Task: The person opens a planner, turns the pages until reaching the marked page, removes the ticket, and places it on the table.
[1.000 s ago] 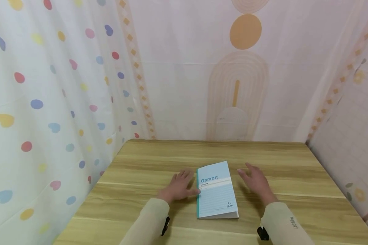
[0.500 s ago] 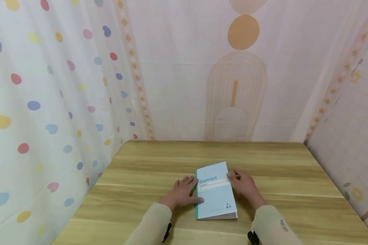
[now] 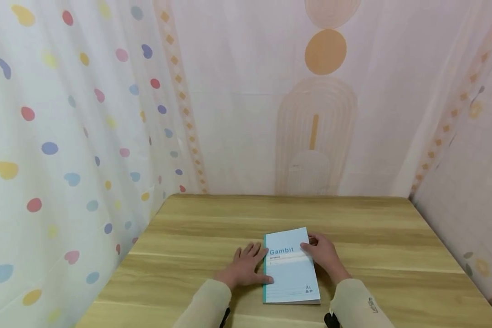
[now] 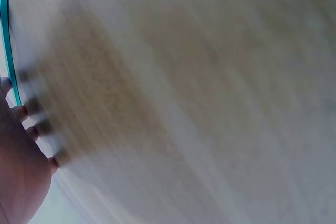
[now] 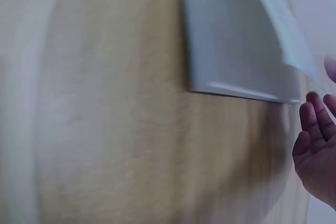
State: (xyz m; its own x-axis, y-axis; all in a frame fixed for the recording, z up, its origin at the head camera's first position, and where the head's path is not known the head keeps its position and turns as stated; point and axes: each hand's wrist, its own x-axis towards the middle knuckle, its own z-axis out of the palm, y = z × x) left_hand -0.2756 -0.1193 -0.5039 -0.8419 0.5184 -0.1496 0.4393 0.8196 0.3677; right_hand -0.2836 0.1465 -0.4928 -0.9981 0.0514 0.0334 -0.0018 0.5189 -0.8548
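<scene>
A light blue notebook (image 3: pixel 291 278) marked "Gambit", with a teal spine, lies on the wooden table in the head view. Its cover stands a little raised from the page block, as the right wrist view shows at the notebook's corner (image 5: pixel 236 51). My left hand (image 3: pixel 243 268) lies at the spine with fingers spread; the thumb and index fingertip touch the cover's left side. At the opposite edge, my right hand (image 3: pixel 325 253) has its thumb on the cover and its other fingers beside or under the edge, partly hidden. It pinches that edge.
The wood-grain table (image 3: pixel 205 218) reaches to a patterned curtain (image 3: pixel 238 136) at the back. A dotted curtain (image 3: pixel 78 182) hangs on the left, and another curtain (image 3: pixel 471 182) on the right.
My right hand has moved left from beside the notebook onto its right edge. My left thumb has come onto the cover. The cover looks slightly lower at the front, and the head view has tilted up.
</scene>
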